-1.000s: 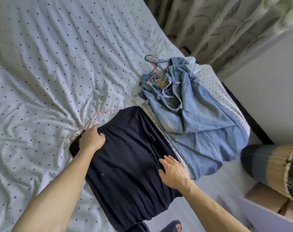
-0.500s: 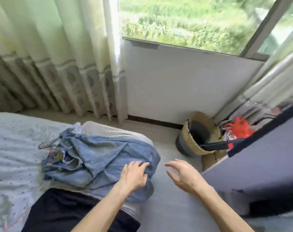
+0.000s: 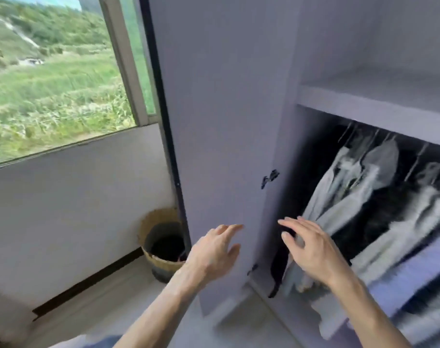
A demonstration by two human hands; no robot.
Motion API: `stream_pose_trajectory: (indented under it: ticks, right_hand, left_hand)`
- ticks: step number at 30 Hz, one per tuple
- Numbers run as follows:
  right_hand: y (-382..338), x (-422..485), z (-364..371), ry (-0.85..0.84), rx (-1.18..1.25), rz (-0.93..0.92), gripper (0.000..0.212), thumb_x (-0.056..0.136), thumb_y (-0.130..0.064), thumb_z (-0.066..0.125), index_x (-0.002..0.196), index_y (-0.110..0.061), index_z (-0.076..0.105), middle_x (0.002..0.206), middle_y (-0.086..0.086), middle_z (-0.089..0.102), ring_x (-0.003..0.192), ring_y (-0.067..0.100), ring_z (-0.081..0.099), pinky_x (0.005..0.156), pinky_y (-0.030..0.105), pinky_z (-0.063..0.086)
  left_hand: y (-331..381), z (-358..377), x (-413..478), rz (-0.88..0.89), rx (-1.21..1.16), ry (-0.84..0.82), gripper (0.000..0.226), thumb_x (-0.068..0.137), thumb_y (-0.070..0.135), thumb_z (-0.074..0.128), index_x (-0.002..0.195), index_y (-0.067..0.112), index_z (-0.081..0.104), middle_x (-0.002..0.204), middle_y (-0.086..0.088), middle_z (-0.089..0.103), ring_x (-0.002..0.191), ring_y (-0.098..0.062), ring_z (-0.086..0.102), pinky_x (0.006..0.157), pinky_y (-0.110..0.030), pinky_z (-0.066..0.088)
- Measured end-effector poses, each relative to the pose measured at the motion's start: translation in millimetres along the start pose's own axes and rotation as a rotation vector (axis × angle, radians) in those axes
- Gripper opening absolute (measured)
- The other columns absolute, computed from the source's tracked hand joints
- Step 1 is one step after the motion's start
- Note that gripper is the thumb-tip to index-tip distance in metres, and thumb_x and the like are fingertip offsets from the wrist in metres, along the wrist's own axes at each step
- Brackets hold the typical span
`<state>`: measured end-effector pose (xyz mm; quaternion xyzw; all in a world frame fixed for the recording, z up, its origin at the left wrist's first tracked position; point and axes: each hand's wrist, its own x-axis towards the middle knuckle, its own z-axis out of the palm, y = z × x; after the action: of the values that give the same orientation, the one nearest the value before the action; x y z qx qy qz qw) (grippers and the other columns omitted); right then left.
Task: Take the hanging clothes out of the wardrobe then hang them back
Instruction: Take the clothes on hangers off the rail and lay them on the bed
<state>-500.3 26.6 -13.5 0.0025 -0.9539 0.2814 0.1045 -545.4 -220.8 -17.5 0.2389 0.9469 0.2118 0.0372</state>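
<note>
Hands reach forward with fingers spread and nothing in them: the left hand [image 3: 215, 252] in front of the open pale lilac wardrobe door [image 3: 221, 136], the right hand [image 3: 311, 247] at the mouth of the pale lilac wardrobe [image 3: 379, 101]. Light grey and white hanging clothes [image 3: 359, 187] hang blurred on thin hangers below the wardrobe's shelf, just past the right fingertips. Left of the door, a woven straw basket [image 3: 161, 249] stands on the floor under the window [image 3: 55, 71].

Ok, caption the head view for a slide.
Both empty hands, left hand and right hand, reach toward hanging clothes in the open wardrobe.
</note>
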Motion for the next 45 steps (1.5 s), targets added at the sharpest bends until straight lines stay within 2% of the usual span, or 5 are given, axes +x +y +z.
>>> stream_pose_trajectory:
  ticks: [8, 14, 20, 27, 45]
  right_hand:
    - [62, 28, -78, 0.192, -0.202, 0.121, 0.037, 0.098, -0.035, 0.055, 0.134, -0.03, 0.061, 0.143, -0.01, 0.053, 0.142, 0.013, 0.034, 0.115, 0.023, 0.022]
    - [86, 92, -132, 0.504, -0.496, 0.093, 0.054, 0.096, -0.048, 0.042, 0.145, -0.027, 0.049, 0.159, 0.004, 0.034, 0.149, 0.026, 0.022, 0.119, 0.049, 0.026]
    - [102, 160, -173, 0.661, -0.791, 0.347, 0.067, 0.098, -0.049, 0.033, 0.159, -0.026, 0.016, 0.167, 0.003, 0.007, 0.154, 0.023, 0.002, 0.12, 0.061, 0.0]
    - [121, 184, -170, 0.92, -0.929, 0.33, 0.062, 0.093, -0.041, 0.051, 0.15, -0.021, 0.041, 0.148, 0.007, 0.043, 0.141, 0.028, 0.036, 0.117, 0.065, 0.007]
    - [139, 199, -162, 1.099, -0.954, 0.246, 0.068, 0.078, -0.032, 0.066, 0.144, -0.021, 0.051, 0.143, 0.006, 0.051, 0.14, 0.026, 0.039, 0.12, 0.057, 0.007]
  left_hand:
    - [46, -7, 134, 0.166, 0.009, -0.046, 0.052, 0.1, 0.034, 0.044, 0.15, 0.04, 0.03, 0.155, 0.016, 0.033, 0.141, -0.011, 0.034, 0.107, -0.034, 0.042]
    - [67, 3, 231, 0.283, -0.117, -0.098, 0.054, 0.101, 0.033, 0.044, 0.153, 0.034, 0.029, 0.16, 0.011, 0.027, 0.145, -0.009, 0.028, 0.117, -0.031, 0.03]
    - [94, 13, 314, 0.302, -0.302, -0.153, 0.059, 0.101, 0.035, 0.049, 0.154, 0.029, 0.026, 0.16, 0.005, 0.026, 0.145, -0.013, 0.031, 0.118, -0.029, 0.027]
    - [139, 44, 390, 0.165, -0.552, -0.297, 0.067, 0.101, 0.044, 0.049, 0.157, 0.025, 0.019, 0.159, -0.005, 0.027, 0.144, -0.023, 0.033, 0.115, -0.033, 0.031]
    - [179, 62, 449, -0.04, -0.58, -0.222, 0.048, 0.101, 0.019, 0.04, 0.146, 0.007, 0.032, 0.127, -0.023, 0.057, 0.111, -0.038, 0.058, 0.09, -0.036, 0.047]
